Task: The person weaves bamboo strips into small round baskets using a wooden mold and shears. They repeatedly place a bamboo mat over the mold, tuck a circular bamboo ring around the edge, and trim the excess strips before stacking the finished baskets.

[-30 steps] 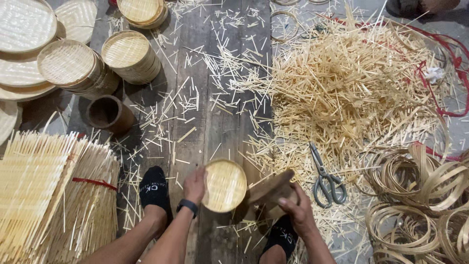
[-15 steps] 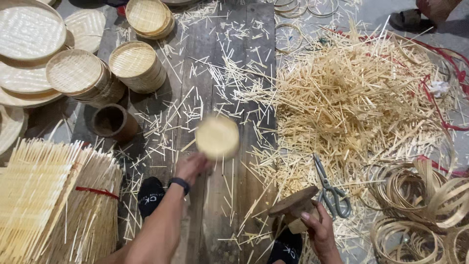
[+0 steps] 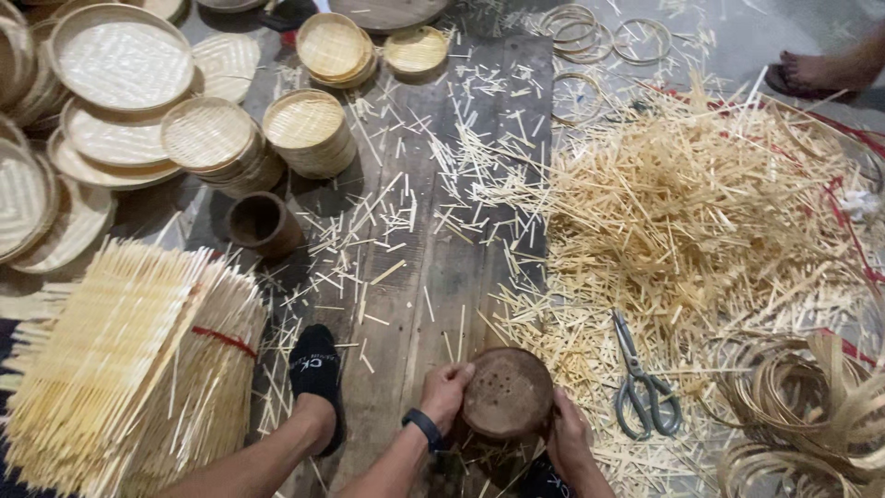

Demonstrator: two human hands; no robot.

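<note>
Grip on both sides: left hand [image 3: 446, 395] curled over the near-left rim of the round dark wooden disc with small holes in its face [image 3: 508, 392], right hand [image 3: 569, 443] cupped under the lower right edge, so clamped on it from opposite sides, hands apart with the disc between. Held low at the bottom of the view, over the near end of the dark weathered wooden plank [image 3: 433, 277], face tilted up toward the camera. Hard to tell whether resting on the plank or lifted clear. Trouble close by, though. Loose pale bamboo slivers [image 3: 396, 221] scattered all over the plank, and more right under the disc: easy to trap a few beneath it and leave it rocking if set down without sweeping. Big heap of straw-coloured bamboo splints [image 3: 701, 212] just to the right, sharp ends pointing every way; a careless swing of the right hand likely to meet splinters. Grey-handled metal scissors [image 3: 641, 383] lying open-bladed just beside that same hand, near enough to nick a knuckle or get knocked deeper into the heap. Black-socked foot [image 3: 316, 364] planted left of the left hand; a slipped disc could land on the toes. Thumb-and-rim hold looks shallow, so a slip is the likeliest fault.
</note>
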